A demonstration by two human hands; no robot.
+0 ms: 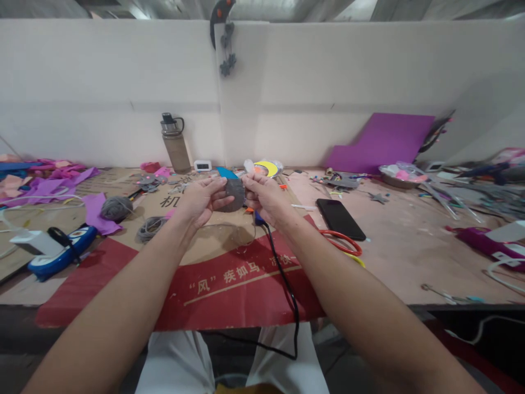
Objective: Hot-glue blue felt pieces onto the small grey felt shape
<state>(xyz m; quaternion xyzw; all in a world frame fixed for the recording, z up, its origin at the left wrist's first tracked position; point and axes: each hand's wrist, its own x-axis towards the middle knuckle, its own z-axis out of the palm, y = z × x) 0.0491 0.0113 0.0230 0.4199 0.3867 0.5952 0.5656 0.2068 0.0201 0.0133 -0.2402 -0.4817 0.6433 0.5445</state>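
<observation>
In front of me, above the cardboard, my left hand [202, 199] holds a flat grey rounded piece [235, 198], perhaps felt, by its left side. A blue patch [227, 173] shows at its top edge. My right hand [264, 192] is closed in a pinch at the piece's upper right. What lies between those fingertips is too small to make out. Below the right hand is a blue tool [259, 218] with a black cord [283, 273], partly hidden. A yellow crescent shape [268, 167] lies behind the right hand.
Grey yarn [117, 208], purple scraps [96, 210] and a blue power strip [65, 254] lie left. A bottle [175, 145] stands at the wall. Right are a black phone [340, 219], red rings [344, 241], a purple sheet [385, 142] and a bowl [400, 180]. Red-printed cardboard [246, 301] overhangs the front edge.
</observation>
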